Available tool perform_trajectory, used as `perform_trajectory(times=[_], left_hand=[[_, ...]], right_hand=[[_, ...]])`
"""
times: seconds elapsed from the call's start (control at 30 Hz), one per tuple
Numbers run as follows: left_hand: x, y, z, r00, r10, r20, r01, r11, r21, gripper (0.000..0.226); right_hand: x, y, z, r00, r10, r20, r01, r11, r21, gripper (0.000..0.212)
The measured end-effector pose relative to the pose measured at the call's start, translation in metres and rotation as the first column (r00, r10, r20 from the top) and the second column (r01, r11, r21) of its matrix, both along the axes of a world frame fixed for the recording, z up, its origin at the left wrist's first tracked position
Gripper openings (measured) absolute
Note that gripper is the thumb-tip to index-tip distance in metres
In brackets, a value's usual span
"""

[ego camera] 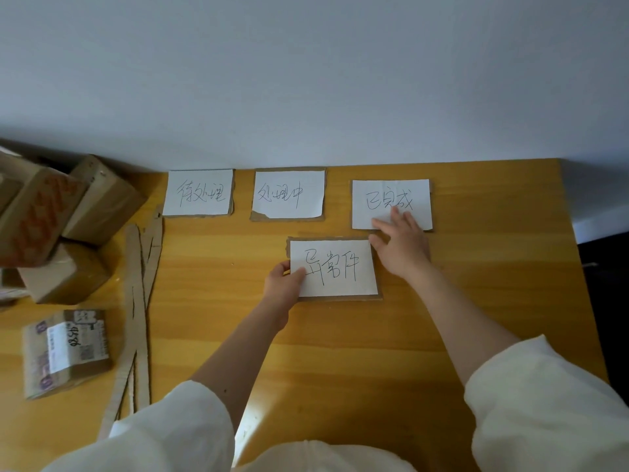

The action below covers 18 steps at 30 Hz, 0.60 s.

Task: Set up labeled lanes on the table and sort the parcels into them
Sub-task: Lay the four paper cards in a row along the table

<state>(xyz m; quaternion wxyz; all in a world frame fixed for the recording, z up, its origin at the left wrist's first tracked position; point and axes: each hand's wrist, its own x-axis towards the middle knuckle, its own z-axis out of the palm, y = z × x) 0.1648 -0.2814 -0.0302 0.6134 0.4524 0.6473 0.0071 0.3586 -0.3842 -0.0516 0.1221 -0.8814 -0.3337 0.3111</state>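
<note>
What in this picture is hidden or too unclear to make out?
- Head view: the right hand covers the lower edge of the far right label card.
- The left hand hides the left corner of the near label card.
- The stacked boxes are cut off by the left edge.
- Print on the taped parcel is blurred.
</note>
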Motion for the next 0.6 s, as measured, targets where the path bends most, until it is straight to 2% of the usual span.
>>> perform_trajectory(times=[0.6], left_hand=[[-0.002, 0.008, -0.004, 1.0, 0.021, 0.011, -0.021, 1.0, -0.016, 0.034]], right_hand=[[0.023, 0.036, 0.002, 0.999, -0.012, -0.035, 0.012, 1.0, -0.003, 0.045]])
